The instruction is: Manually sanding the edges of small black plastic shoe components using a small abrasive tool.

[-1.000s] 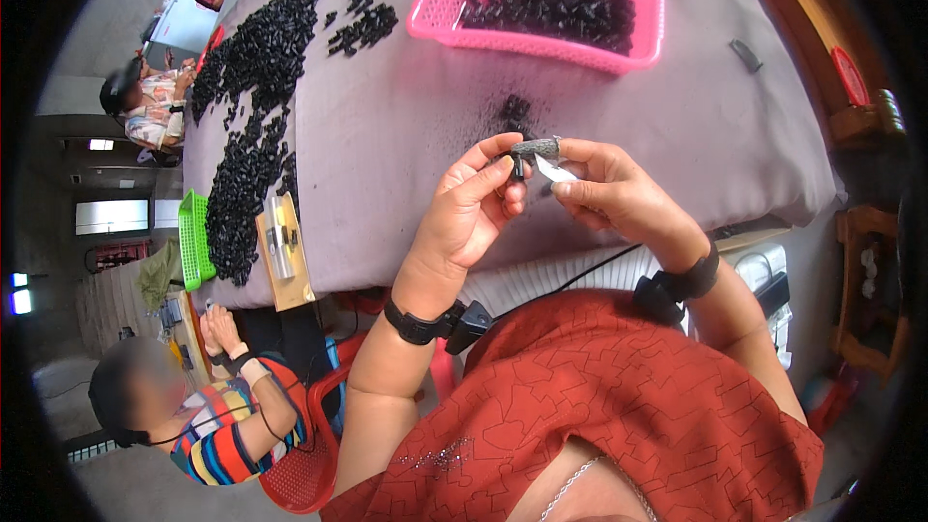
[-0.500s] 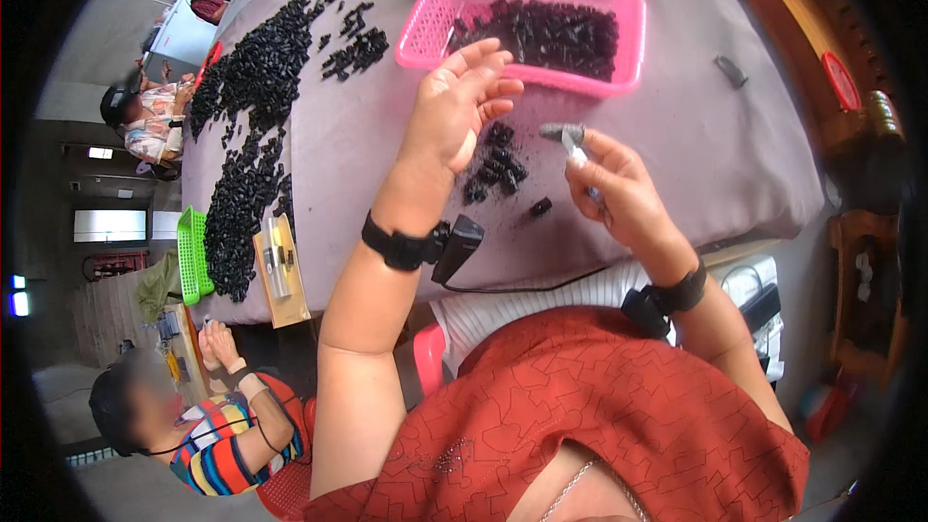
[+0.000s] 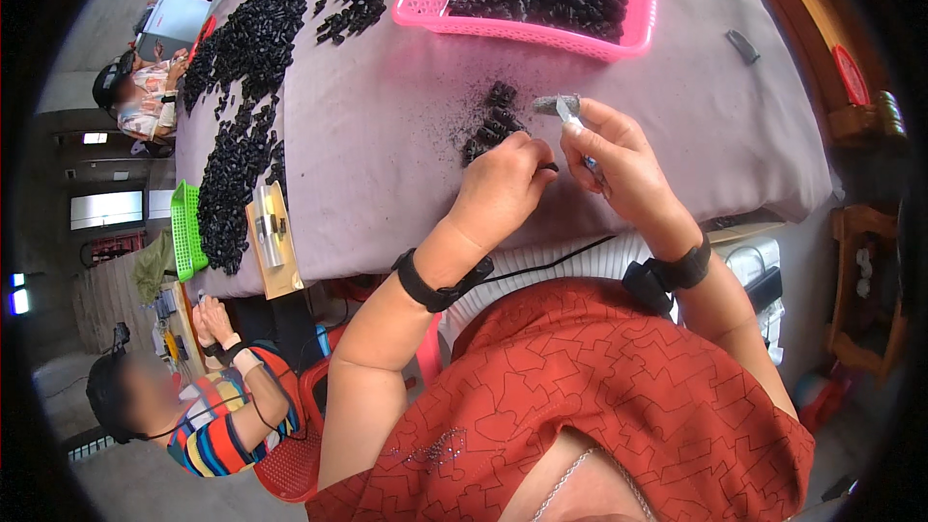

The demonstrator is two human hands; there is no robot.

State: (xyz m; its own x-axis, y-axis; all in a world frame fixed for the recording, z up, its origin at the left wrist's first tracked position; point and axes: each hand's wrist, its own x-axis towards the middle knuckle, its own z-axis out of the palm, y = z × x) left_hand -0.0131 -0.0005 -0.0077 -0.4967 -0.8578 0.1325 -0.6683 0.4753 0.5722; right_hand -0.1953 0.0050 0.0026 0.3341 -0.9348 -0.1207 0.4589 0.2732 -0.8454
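My left hand (image 3: 503,184) is closed in a pinch, with a small black piece (image 3: 549,166) poking out between thumb and forefinger. Close to its right, my right hand (image 3: 619,155) grips a small knife (image 3: 567,113), its pale blade sticking up beside the thumb. A dark grey sleeve (image 3: 553,104) covers the tip of the right index finger. Just beyond the left knuckles lies a small heap of black pieces (image 3: 495,124), with dark crumbs scattered around it on the cloth. Part of that heap is hidden by the left hand.
A pink basket (image 3: 522,41) of black pieces stands beyond my hands. Large black piles (image 3: 237,135) spread along the left, near a green basket (image 3: 186,232) and a board (image 3: 280,242). A grey scrap (image 3: 742,46) lies right. A co-worker in stripes (image 3: 232,416) sits lower left.
My left hand has come down from near the pink basket to beside the knife and now pinches a black piece. The loose piece near the cloth's front is no longer visible there.
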